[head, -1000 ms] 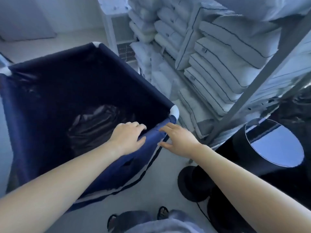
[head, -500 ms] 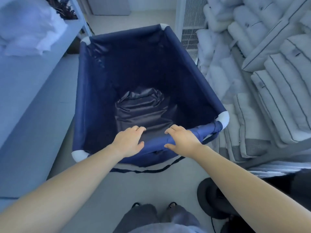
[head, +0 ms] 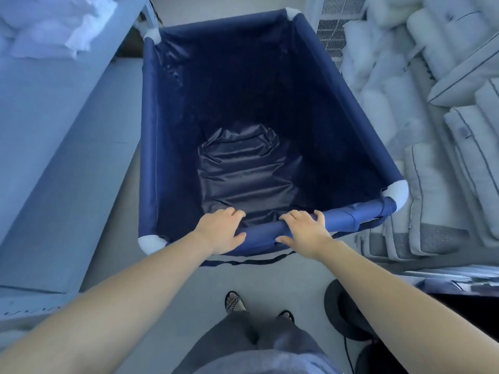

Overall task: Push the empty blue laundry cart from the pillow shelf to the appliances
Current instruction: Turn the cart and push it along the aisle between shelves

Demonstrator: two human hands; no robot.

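The blue laundry cart [head: 151,136] fills the middle of the head view, a deep fabric bin with white corner joints and only crumpled dark lining at its bottom. My left hand [head: 220,230] grips the near rim bar left of centre. My right hand [head: 305,230] grips the same bar a little to the right, fingers curled over the top. The pillow shelf [head: 432,163], packed with white pillows, runs along the cart's right side, almost touching its near right corner.
A pale blue-grey counter [head: 54,147] with white bedding [head: 46,28] on it lines the left. A white vented unit [head: 330,31] stands beyond the cart's far right corner. A black round base [head: 343,311] and cable sit on the floor by my right foot.
The cart has swung from angled to squarely ahead of me, between the counter and the pillows. Both hands stayed on the near rim bar; my feet stepped forward.
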